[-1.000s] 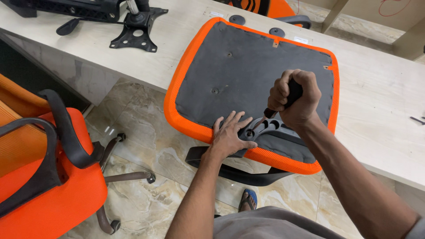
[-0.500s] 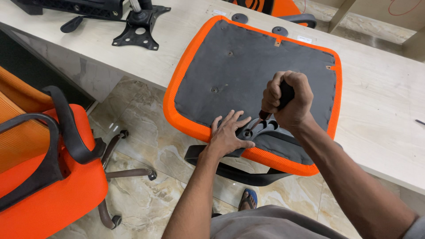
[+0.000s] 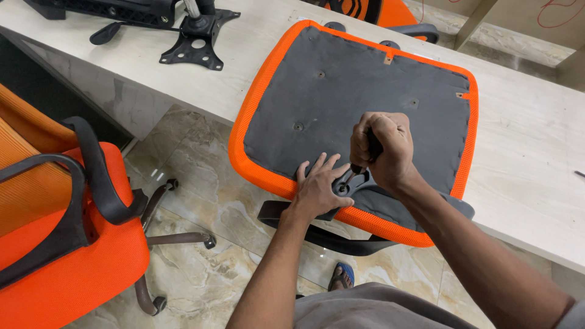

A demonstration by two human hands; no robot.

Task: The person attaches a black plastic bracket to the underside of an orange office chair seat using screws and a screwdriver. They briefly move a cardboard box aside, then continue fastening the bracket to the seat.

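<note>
I am driving a screw through the black armrest bracket (image 3: 359,186) into the upturned seat cushion (image 3: 353,103), lower centre of the frame. My right hand (image 3: 384,149) is fisted around the screwdriver (image 3: 365,158); my left hand (image 3: 320,189) is lying flat, fingers spread, pinning the bracket. The screwdriver is standing steeply, tip pointing down-left. Next, I judge, steady downward pressure while turning.

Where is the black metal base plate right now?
In the head view, the black metal base plate lies at upper left on the pale table, left of the upturned orange seat cushion, away from both hands.
</note>
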